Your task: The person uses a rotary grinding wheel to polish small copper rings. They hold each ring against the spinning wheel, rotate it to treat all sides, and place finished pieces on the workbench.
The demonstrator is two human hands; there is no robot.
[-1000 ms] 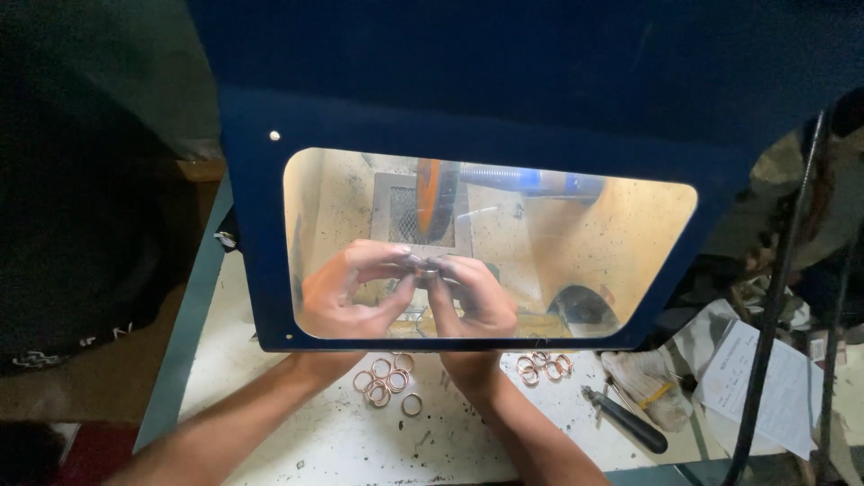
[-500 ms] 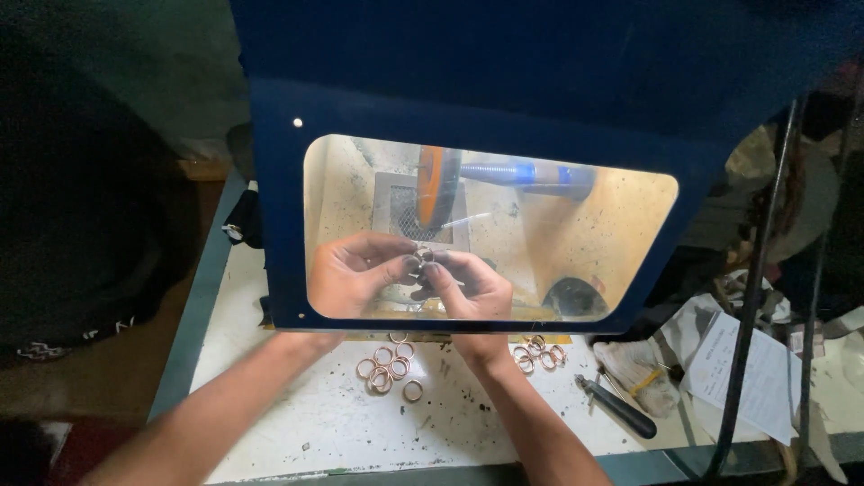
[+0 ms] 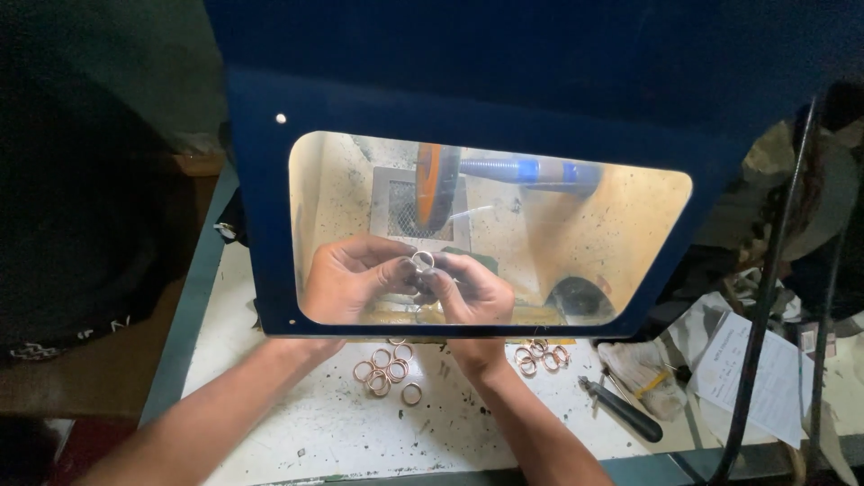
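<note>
Behind the clear window of a dark blue shield [image 3: 270, 225], my left hand [image 3: 346, 279] and my right hand [image 3: 468, 290] meet and pinch a small metal ring [image 3: 422, 261] between their fingertips. The ring is held just below an orange polishing wheel [image 3: 435, 184] on a blue-wrapped spindle [image 3: 531, 171]. Both forearms pass under the shield's lower edge.
On the speckled white bench [image 3: 315, 432] lie several copper-coloured rings [image 3: 385, 369] on the left and a smaller cluster of rings [image 3: 540, 355] on the right. A black-handled tool [image 3: 621, 409], a rag [image 3: 643, 378], paper sheets [image 3: 747, 373] and black cables [image 3: 765, 297] sit right.
The view has shifted, so the shield window sits lower and more central. My hands stay together on the ring, now raised slightly closer to the wheel.
</note>
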